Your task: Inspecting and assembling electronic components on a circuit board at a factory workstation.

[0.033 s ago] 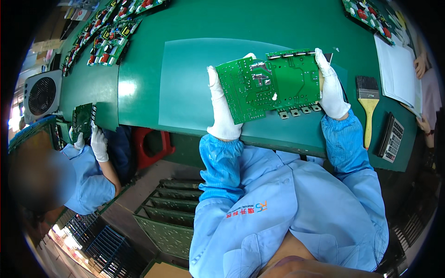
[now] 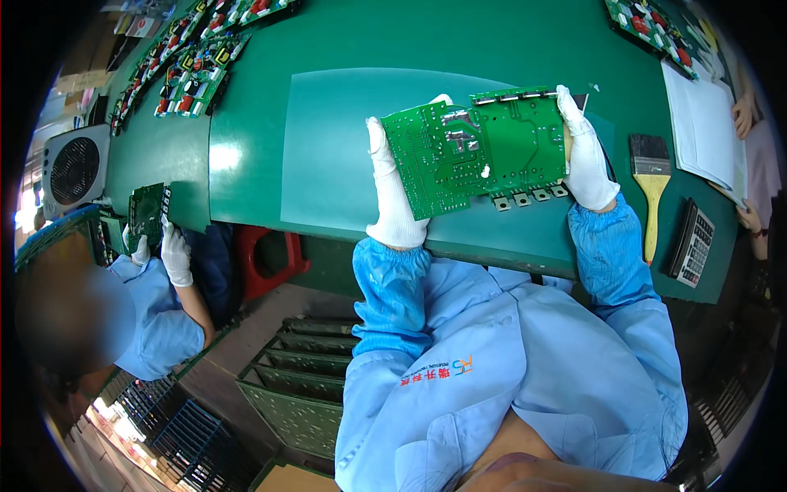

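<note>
A green circuit board (image 2: 434, 160) is held up over the table between my two gloved hands, its solder side turned toward me. My left hand (image 2: 392, 184) grips its left edge, the thumb along that side and a fingertip showing behind the top. At the right edge my right hand (image 2: 587, 156) closes on the board, with most of its fingers hidden behind. Silvery solder patches and a white blob show on the board's face. Several metal tabs stick out along its lower right edge. The parts on its far side are mostly out of sight.
A translucent sheet (image 2: 328, 148) lies on the green table (image 2: 393, 45). To the right are a brush (image 2: 651, 184), a calculator (image 2: 693, 244) and papers (image 2: 698, 123). Populated boards (image 2: 193, 78) stand far left, near a fan (image 2: 74, 170). A co-worker at left holds another board (image 2: 147, 215).
</note>
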### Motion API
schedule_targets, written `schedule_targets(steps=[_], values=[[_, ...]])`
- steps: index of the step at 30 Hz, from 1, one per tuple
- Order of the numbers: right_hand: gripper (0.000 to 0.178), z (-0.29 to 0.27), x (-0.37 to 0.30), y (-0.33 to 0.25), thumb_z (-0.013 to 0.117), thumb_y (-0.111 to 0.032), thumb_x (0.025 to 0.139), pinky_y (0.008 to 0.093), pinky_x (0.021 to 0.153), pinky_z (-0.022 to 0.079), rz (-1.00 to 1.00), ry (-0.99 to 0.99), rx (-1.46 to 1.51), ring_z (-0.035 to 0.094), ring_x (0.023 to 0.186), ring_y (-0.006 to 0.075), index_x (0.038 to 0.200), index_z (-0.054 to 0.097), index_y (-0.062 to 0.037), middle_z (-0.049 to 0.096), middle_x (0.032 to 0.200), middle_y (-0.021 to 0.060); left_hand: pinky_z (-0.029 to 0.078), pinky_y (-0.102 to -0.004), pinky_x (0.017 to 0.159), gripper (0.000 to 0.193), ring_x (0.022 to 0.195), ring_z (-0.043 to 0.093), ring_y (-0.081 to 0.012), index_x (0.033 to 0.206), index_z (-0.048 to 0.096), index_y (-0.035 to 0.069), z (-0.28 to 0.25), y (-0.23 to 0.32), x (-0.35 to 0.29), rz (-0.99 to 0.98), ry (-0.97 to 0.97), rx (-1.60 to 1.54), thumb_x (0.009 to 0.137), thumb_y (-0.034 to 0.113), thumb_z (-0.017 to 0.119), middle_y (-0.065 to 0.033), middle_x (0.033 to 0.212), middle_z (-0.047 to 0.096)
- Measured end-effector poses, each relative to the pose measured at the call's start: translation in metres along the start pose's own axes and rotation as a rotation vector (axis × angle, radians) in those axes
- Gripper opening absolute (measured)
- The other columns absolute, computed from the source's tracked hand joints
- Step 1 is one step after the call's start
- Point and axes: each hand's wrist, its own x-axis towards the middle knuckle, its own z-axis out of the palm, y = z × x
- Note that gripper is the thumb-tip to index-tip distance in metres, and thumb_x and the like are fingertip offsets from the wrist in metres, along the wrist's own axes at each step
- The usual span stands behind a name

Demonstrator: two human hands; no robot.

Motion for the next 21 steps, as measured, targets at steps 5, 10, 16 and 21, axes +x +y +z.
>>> schedule_targets(steps=[5,10,16,21], values=[[0.048,-0.005,0.002,0.002,0.042,-0.04,0.099,0.0245,0.095,0.04,0.012,0.018,-0.006,0.053,0.106,0.0107,0.123,0.055,-0.0002,0.058,0.117,0.0047,0.048,-0.0385,0.095,0.075,0.107,0.058,-0.0248,0.127,0.052,0.0,-0.006,-0.002,0.004,-0.02,-0.067,-0.085,0.092,0.064,0.034,-0.012,0.124,0.058],[0.048,0.0,-0.002,-0.003,0.039,-0.039,0.1,0.0246,0.095,0.041,0.028,-0.019,-0.043,0.055,0.106,0.0104,0.125,0.053,-0.0007,0.057,0.118,0.0044,0.048,-0.0389,0.095,0.076,0.107,0.058,-0.0247,0.127,0.052,0.0,-0.006,-0.002,0.003,0.006,-0.097,-0.084,0.093,0.064,0.032,-0.0124,0.122,0.059],[0.046,0.011,-0.006,-0.006,0.047,-0.042,0.097,0.0186,0.074,0.04,-0.055,0.046,-0.037,0.051,0.084,0.0039,0.116,0.06,-0.0019,0.059,0.1,-0.0023,0.049,-0.0412,0.095,0.076,0.109,0.058,-0.0259,0.129,0.049,0.001,-0.007,-0.003,0.003,0.011,-0.103,-0.048,0.092,0.065,0.031,-0.0123,0.125,0.056],[0.045,0.005,-0.007,-0.008,0.047,-0.041,0.097,0.0188,0.08,0.04,-0.112,0.017,-0.196,0.051,0.09,0.0038,0.117,0.059,-0.0019,0.058,0.106,-0.0016,0.049,-0.0414,0.095,0.077,0.11,0.058,-0.0266,0.13,0.048,0.001,-0.006,-0.003,0.003,0.016,-0.089,-0.042,0.092,0.065,0.031,-0.0123,0.127,0.055]])
